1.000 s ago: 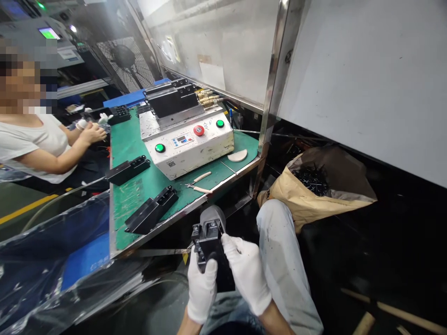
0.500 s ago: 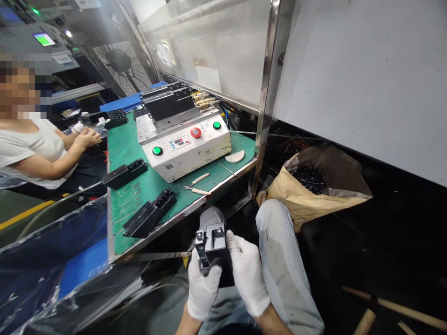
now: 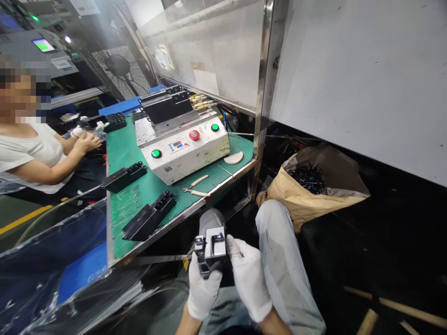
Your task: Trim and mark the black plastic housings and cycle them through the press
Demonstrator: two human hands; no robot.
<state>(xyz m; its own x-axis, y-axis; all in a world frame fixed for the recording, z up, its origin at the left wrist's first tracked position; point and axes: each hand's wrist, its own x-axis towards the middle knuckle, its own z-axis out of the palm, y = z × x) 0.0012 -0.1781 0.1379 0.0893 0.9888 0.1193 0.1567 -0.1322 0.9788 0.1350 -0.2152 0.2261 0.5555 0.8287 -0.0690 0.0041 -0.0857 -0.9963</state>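
Note:
Over my lap I hold a black plastic housing [image 3: 215, 246] with small bosses and clips on its upper face. My left hand [image 3: 203, 291], in a white glove, is closed round its near left side, with a dark thumb tip on the part. Against the right side lies my right hand [image 3: 249, 274], also white-gloved, its fingers curled and closed on the edge; whether a small tool is in it is hidden. Two similar black housings, a nearer one [image 3: 150, 216] and a farther one [image 3: 125, 177], lie on the green bench mat [image 3: 120, 249]. Pale-handled nippers [image 3: 197, 186] lie near the bench edge.
A white control box [image 3: 185, 156] with two green buttons and a red one carries more black housings [image 3: 169, 107]. A paper sack [image 3: 307, 200] of black scraps stands at the right. At the left sits a co-worker [image 3: 38, 153]. A metal post [image 3: 261, 83] rises at the bench corner.
The view has shifted very slightly. Both my hands keep their grip on the housing, which is turned or tilted a little; my right hand has moved down slightly.

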